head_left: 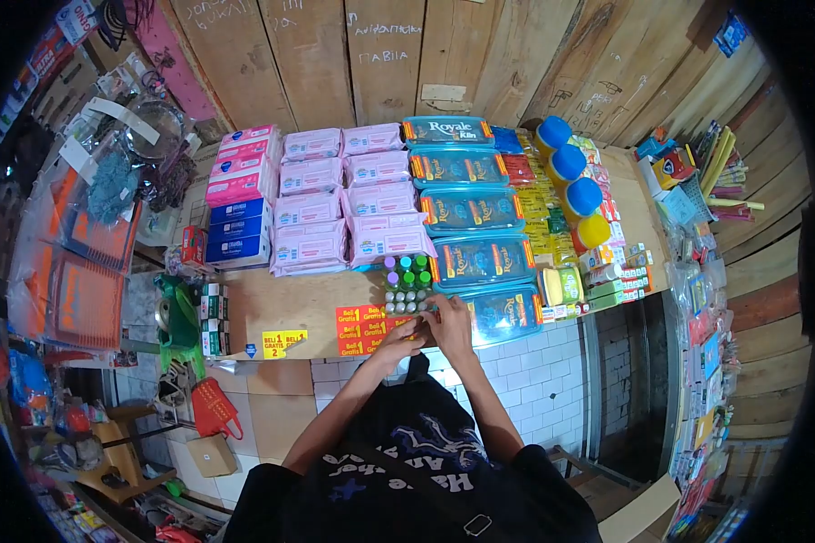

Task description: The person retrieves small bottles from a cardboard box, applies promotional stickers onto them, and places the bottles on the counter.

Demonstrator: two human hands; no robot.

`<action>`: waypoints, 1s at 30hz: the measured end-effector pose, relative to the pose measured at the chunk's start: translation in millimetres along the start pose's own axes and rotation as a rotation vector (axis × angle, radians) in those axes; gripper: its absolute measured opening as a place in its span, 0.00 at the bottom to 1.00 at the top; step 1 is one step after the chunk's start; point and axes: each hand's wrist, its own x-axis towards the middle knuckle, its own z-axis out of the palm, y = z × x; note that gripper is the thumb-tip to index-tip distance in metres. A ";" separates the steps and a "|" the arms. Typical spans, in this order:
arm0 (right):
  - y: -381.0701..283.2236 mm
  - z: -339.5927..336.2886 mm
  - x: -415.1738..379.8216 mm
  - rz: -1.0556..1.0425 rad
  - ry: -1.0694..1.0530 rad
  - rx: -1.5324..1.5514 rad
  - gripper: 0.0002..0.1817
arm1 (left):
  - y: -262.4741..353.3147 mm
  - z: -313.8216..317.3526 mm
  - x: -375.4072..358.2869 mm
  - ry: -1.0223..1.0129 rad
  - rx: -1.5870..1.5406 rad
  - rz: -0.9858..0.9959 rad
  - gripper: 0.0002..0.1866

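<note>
A tight group of small bottles (407,288) stands near the front edge of the wooden table, the back ones with purple and green caps, the front ones with pale grey tops. My right hand (451,324) is at the front right corner of this group, its fingers closed in a pinch. Close beside it, my left hand (402,340) has its fingers drawn together and reaches toward the right fingertips. Whatever lies between the fingers is too small and hidden to name. Red promo cards (351,331) with yellow lettering lie under and left of my left hand.
Pink-white wipes packs (310,207) and teal Royale packs (467,211) fill the table (244,299). Blue tissue boxes (239,232) stand left; blue-lidded jars (568,163) and a yellow-green pack (562,286) stand right. Hanging goods line both sides. A carton (212,455) sits on the floor.
</note>
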 end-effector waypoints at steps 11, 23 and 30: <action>-11.4 -22.5 -12.3 0.142 0.045 0.355 0.13 | 26.0 12.3 -58.4 0.175 -0.041 0.124 0.22; 18.4 -28.4 -64.2 0.278 -0.806 0.940 0.23 | 151.6 82.9 -151.3 -0.148 -0.652 0.768 0.23; 72.0 -10.4 -106.4 0.350 -0.927 0.431 0.27 | 223.4 156.5 -219.2 -0.600 -0.235 1.236 0.31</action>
